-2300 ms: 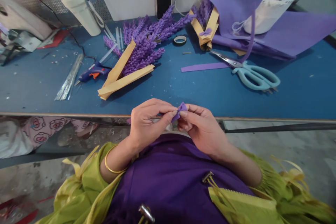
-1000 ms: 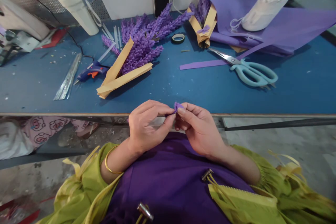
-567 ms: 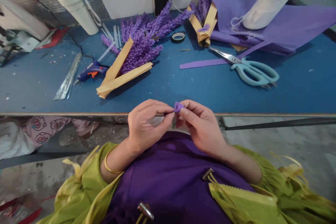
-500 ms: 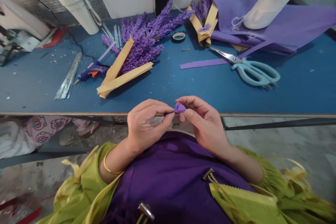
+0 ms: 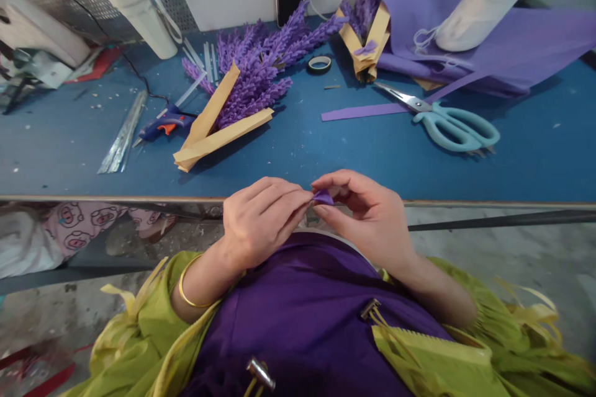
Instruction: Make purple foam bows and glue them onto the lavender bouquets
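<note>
A small folded purple piece (image 5: 323,197) is held between both hands at the table's front edge. My left hand (image 5: 265,217) pinches its left end, with the fingers pressed together. On the other side, my right hand (image 5: 370,214) has thumb and index finger around the piece's right part. Beyond them, a purple strip (image 5: 363,113) lies on the blue table (image 5: 288,155), under light-blue scissors (image 5: 454,127). Purple lavender-like stems (image 5: 256,74) rest in a folded tan paper wrap (image 5: 223,136). A smaller tan-wrapped bunch (image 5: 365,62) with a little purple bow lies behind the strip.
A blue glue gun (image 5: 162,124) and shiny thin strips (image 5: 121,136) lie at left, below a white bottle (image 5: 142,15). A black tape roll (image 5: 319,64) sits at the middle. Purple sheet material (image 5: 535,43) and a white thread cone (image 5: 482,9) are at right.
My left hand's fingers have closed further over the purple piece, hiding more of it. My right thumb and index finger have moved left along it. The view has shifted slightly.
</note>
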Action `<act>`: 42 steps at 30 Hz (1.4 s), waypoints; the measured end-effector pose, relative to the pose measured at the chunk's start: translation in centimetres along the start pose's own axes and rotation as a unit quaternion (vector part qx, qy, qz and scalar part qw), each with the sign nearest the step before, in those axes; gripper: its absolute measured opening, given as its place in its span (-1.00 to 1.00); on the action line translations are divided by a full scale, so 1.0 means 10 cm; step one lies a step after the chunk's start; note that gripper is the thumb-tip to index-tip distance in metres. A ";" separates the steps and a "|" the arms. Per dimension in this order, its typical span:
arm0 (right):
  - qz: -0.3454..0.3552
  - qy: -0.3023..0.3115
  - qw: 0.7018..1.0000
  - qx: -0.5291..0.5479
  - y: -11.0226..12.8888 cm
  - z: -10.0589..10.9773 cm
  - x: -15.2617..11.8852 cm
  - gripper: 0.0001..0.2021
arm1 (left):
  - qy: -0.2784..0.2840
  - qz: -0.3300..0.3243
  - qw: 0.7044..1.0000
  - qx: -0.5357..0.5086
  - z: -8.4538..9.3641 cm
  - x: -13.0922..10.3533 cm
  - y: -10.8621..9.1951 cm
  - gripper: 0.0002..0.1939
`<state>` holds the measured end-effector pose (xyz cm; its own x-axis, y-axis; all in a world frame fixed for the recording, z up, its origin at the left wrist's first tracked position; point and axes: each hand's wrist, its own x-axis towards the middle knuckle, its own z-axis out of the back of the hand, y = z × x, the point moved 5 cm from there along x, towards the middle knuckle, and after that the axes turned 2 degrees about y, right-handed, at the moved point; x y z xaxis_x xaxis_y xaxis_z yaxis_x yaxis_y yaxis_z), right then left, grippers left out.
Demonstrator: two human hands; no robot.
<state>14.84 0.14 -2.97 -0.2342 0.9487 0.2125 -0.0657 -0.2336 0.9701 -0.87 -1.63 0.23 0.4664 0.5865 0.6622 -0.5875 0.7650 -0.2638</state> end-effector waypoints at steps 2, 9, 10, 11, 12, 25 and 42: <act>-0.013 -0.002 1.000 -0.002 -0.01 0.00 0.00 -0.89 | 0.001 -0.017 1.000 0.021 0.00 -0.01 -0.01 -0.88; -0.002 -0.015 0.999 -0.047 0.01 0.02 -0.03 -0.96 | -0.015 0.151 0.980 -0.128 0.03 -0.01 0.09 -0.95; 0.003 -0.015 0.998 -0.056 0.02 0.02 -0.03 -0.96 | -0.013 0.188 0.969 -0.158 0.02 -0.02 0.11 -0.95; 0.009 -0.013 0.998 -0.065 0.03 0.02 -0.03 -0.96 | -0.008 0.226 0.955 -0.192 0.01 -0.03 0.14 -0.96; 0.016 -0.009 0.997 -0.074 0.04 0.01 -0.03 -0.96 | -0.001 0.265 0.937 -0.229 -0.01 -0.05 0.16 -0.97; 0.042 0.016 0.993 -0.107 0.08 -0.02 -0.03 -0.93 | 0.035 0.425 0.756 -0.497 -0.23 -0.25 0.29 -0.81; 0.072 0.016 0.984 -0.165 0.12 0.01 -0.03 -0.90 | -0.052 0.215 0.928 -0.299 -0.06 -0.22 0.15 -0.63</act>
<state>14.95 -0.40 -1.89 -0.2935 0.8947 0.3367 -0.3393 -0.4268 0.8383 -2.45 -1.60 -2.05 0.1889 0.8662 0.4626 -0.2181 0.4963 -0.8403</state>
